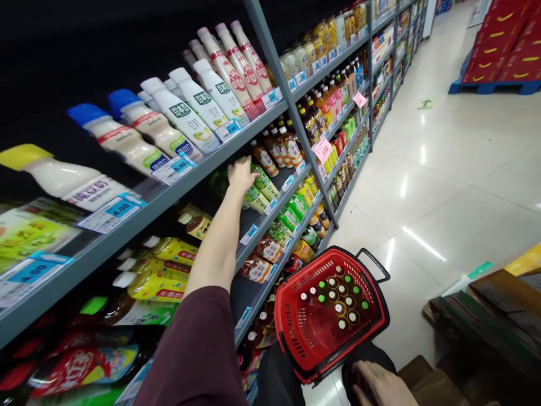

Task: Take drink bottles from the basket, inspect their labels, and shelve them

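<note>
My left hand (242, 175) reaches into the middle shelf, over a row of green-labelled drink bottles (262, 183). Its thumb is held away from the other fingers, whose tips are partly hidden; I cannot tell if it touches a bottle. My right hand (378, 384) lies at the bottom edge by my dark-clad knee, fingers loosely stretched out and nothing seen in them. Just above it stands a red shopping basket (291, 332) with a black rim, holding several upright bottles (338, 308) with white and green caps.
Milk-type drinks with white caps (190, 118) fill the shelf above. Orange-labelled bottles (291, 148) stand right of my left hand, and yellow-labelled bottles (163, 282) lie lower left. A grey shelf post (302, 124) rises nearby. Cardboard boxes (486, 332) sit at right; red cartons (502, 45) stand farther off.
</note>
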`<state>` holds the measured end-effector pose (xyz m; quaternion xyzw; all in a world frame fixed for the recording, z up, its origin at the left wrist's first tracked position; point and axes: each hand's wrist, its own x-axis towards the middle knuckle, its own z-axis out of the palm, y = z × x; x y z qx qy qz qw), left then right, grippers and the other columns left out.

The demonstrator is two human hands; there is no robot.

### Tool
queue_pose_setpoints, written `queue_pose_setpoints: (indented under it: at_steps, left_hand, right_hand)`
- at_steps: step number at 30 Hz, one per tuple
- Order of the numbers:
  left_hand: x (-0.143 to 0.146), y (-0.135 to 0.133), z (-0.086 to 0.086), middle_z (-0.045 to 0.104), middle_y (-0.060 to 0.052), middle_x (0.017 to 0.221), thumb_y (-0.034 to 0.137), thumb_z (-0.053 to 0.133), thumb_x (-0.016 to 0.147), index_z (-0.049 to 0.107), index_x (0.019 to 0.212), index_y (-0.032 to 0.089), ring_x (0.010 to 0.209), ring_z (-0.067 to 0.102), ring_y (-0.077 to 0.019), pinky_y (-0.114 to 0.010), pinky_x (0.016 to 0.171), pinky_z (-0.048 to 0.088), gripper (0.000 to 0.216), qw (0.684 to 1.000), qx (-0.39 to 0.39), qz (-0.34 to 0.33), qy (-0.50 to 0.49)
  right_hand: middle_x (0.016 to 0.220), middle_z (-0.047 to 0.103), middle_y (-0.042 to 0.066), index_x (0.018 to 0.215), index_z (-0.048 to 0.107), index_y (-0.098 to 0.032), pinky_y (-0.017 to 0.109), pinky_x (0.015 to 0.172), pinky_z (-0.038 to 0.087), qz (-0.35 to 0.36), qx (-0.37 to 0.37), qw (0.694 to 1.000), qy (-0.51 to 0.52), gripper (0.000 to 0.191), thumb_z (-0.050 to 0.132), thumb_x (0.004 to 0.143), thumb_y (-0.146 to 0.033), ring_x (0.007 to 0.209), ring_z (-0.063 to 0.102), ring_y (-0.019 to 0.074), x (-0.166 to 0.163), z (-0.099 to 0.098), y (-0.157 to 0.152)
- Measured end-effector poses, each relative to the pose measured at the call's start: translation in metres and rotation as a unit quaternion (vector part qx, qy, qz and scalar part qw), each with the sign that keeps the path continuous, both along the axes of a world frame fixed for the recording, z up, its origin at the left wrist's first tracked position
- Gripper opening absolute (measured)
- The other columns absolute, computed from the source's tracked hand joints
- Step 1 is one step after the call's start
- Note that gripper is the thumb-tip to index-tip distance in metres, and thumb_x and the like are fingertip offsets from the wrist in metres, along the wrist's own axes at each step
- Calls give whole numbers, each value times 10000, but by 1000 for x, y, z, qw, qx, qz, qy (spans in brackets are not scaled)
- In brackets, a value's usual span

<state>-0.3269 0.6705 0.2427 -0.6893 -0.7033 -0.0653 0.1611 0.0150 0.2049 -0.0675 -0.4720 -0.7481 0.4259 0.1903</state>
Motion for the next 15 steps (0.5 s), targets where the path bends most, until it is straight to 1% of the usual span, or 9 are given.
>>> queue_pose_setpoints:
  at_steps: [3, 5, 7, 9, 11, 12, 13, 15]
  left_hand:
    - [7, -7, 1, 399, -204, 1598, 503, 628, 878, 413, 1524, 148, 1421, 366, -436, -595, 1183, 215, 768, 1000, 0, 7, 20]
    - [15, -14, 2, 354, -218, 1622, 437, 605, 891, 406, 1523, 109, 1463, 306, -428, -585, 1200, 187, 739, 999, 17, 2, 29]
    - [25, -27, 0, 300, -216, 1648, 346, 576, 897, 389, 1528, 90, 1506, 242, -408, -572, 1219, 156, 706, 998, 47, -25, 33]
    - [37, -48, -7, 260, -194, 1669, 266, 532, 901, 388, 1529, 102, 1535, 199, -379, -562, 1236, 137, 664, 994, 73, -76, 35]
    - [48, -79, -24, 288, -177, 1659, 206, 498, 901, 424, 1508, 127, 1539, 212, -355, -559, 1243, 157, 616, 986, 79, -139, 38]
    - [54, -99, -37, 339, -180, 1631, 184, 499, 894, 460, 1482, 138, 1527, 247, -352, -560, 1239, 187, 591, 982, 71, -169, 41]
    - [59, -122, -52, 406, -182, 1587, 163, 505, 886, 497, 1450, 154, 1507, 293, -347, -559, 1231, 224, 565, 977, 56, -199, 44]
    - [66, -176, -89, 527, -180, 1471, 133, 502, 884, 562, 1376, 163, 1427, 418, -332, -534, 1193, 321, 497, 963, -9, -262, 59]
  right_hand:
    - [931, 765, 34, 989, 671, -316, 272, 732, 551, 3, 0, 1000, -2, 172, 584, 879, -217, 852, 748, 249, 1, 9, 2]
    - [949, 767, 41, 1011, 672, -305, 273, 753, 551, 9, -2, 1000, -3, 185, 566, 892, -213, 868, 747, 247, 1, 18, 4]
    - [973, 768, 52, 1052, 670, -293, 278, 775, 546, 13, -2, 1000, -3, 210, 552, 900, -209, 892, 745, 250, 2, 27, 6]
    - [996, 766, 63, 1088, 664, -280, 285, 792, 537, 17, -3, 1000, -7, 232, 537, 908, -206, 918, 739, 255, 3, 36, 7]
    - [1012, 760, 71, 1115, 656, -268, 288, 805, 526, 23, -9, 1000, -19, 251, 516, 919, -199, 940, 734, 258, 3, 45, 9]
    - [1022, 758, 75, 1131, 651, -263, 289, 811, 520, 27, -12, 999, -26, 261, 506, 924, -196, 952, 731, 258, 4, 48, 9]
    - [1034, 755, 78, 1147, 645, -259, 288, 819, 514, 30, -15, 999, -33, 270, 499, 929, -192, 965, 729, 258, 4, 52, 10]
    - [1053, 751, 82, 1157, 640, -251, 284, 831, 505, 35, -16, 998, -45, 274, 493, 935, -184, 982, 727, 254, 4, 58, 11]
